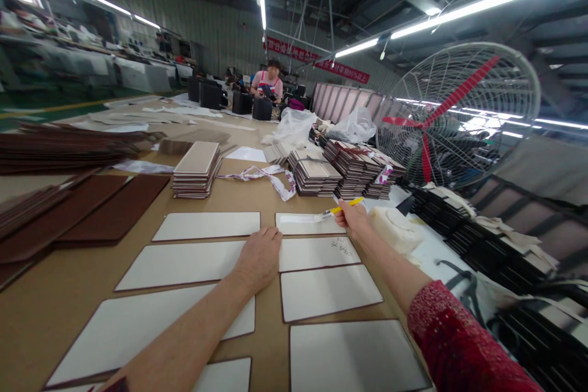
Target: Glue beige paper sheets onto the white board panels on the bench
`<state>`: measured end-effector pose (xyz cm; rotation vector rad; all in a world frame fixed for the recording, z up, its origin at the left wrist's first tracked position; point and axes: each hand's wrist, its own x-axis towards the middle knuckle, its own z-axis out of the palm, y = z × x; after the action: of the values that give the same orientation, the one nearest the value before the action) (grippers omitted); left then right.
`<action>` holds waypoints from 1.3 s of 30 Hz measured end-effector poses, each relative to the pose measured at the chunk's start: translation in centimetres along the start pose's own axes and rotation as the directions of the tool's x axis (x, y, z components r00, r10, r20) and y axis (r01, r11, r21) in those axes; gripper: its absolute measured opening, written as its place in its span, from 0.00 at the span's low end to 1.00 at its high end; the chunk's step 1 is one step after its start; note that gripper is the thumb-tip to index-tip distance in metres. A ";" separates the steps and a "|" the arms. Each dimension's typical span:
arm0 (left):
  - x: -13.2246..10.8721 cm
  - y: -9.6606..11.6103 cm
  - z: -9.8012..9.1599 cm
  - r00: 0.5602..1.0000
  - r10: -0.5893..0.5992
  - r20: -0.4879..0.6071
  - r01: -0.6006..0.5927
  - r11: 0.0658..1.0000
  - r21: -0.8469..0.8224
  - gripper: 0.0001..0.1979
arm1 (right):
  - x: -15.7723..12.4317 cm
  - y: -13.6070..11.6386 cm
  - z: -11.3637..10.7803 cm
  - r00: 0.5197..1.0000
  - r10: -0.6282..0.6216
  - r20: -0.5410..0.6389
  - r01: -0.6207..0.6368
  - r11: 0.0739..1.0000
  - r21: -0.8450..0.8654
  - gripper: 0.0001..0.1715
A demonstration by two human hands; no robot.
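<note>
My right hand is closed around the yellow handle of a brush. The brush tip touches the far right white panel, where a brighter wet-looking streak runs leftward. My left hand lies palm down between the two columns of panels, its fingertips against the near left corner of that same panel. Its fingers rest on the surface, holding nothing that I can see. Below it in the right column is a panel with handwriting. More dark-edged white panels, such as the far left panel, lie flat on the brown tabletop.
Brown panels are piled at left. Stacks of boards and tied bundles stand behind. A whitish blocky object sits beside my right forearm. Black stacked pieces and a large caged fan are at right. A person works farther back.
</note>
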<state>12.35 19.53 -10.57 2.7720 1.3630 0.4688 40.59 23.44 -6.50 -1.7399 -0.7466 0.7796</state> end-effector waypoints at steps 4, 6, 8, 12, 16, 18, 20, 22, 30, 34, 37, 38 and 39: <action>-0.1 0.1 -0.1 1.000 0.005 -0.003 -0.005 1.000 0.008 0.18 | 0.2 -0.4 -1.0 0.997 -0.055 -0.048 0.047 0.986 -0.159 0.19; -0.1 0.1 -0.1 1.000 0.007 -0.003 -0.007 1.000 0.012 0.18 | 0.4 -0.6 -1.4 0.996 -0.074 -0.057 0.059 0.972 -0.227 0.20; -0.1 0.1 -0.2 1.000 0.008 -0.003 -0.008 1.000 0.014 0.19 | 0.8 -0.7 -1.7 0.994 -0.087 -0.070 0.063 0.955 -0.289 0.20; 0.0 0.0 0.0 1.000 0.006 -0.004 -0.006 1.000 0.013 0.19 | 1.6 -1.0 -2.2 0.989 -0.115 -0.089 0.073 0.922 -0.380 0.21; 0.1 -0.1 0.3 1.000 0.009 -0.001 -0.009 1.000 0.008 0.18 | 1.6 -1.5 -2.8 0.983 -0.151 -0.107 0.091 0.896 -0.435 0.22; 0.0 -0.1 0.4 1.000 0.010 -0.005 -0.010 1.000 0.004 0.18 | 1.2 -1.9 -3.1 0.979 -0.169 -0.112 0.104 0.891 -0.441 0.22; 0.0 -0.1 0.4 1.000 0.011 -0.011 -0.011 1.000 -0.003 0.18 | 0.8 -2.5 -3.3 0.977 -0.185 -0.109 0.123 0.897 -0.424 0.20; 0.0 -0.1 0.5 1.000 0.011 -0.016 -0.011 1.000 -0.010 0.18 | 0.1 -3.1 -3.3 0.975 -0.199 -0.099 0.147 0.911 -0.384 0.19; 0.1 -0.3 0.3 1.000 0.001 -0.010 -0.002 0.999 -0.036 0.16 | -3.4 -3.2 1.8 0.981 -0.182 0.073 0.188 0.978 -0.090 0.17; 0.0 -0.4 0.4 1.000 0.011 -0.002 -0.011 0.999 -0.037 0.15 | -5.2 -2.5 5.1 0.973 -0.135 0.189 0.134 0.991 0.016 0.16; 0.0 -0.5 0.5 1.000 0.018 0.002 -0.018 0.999 -0.039 0.15 | -6.2 -2.1 6.5 0.966 -0.119 0.230 0.114 0.993 0.035 0.18; 0.0 -0.5 0.6 1.000 0.018 0.002 -0.018 0.999 -0.039 0.15 | -6.4 -2.0 6.8 0.964 -0.119 0.238 0.113 0.993 0.035 0.18; 0.0 -0.5 0.5 1.000 0.017 0.002 -0.017 0.999 -0.039 0.16 | -6.6 -1.9 7.1 0.963 -0.120 0.243 0.115 0.993 0.032 0.19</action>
<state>12.15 19.92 -11.15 2.7542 1.3156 0.4872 30.80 22.62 -5.50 -1.5845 -0.9972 0.9262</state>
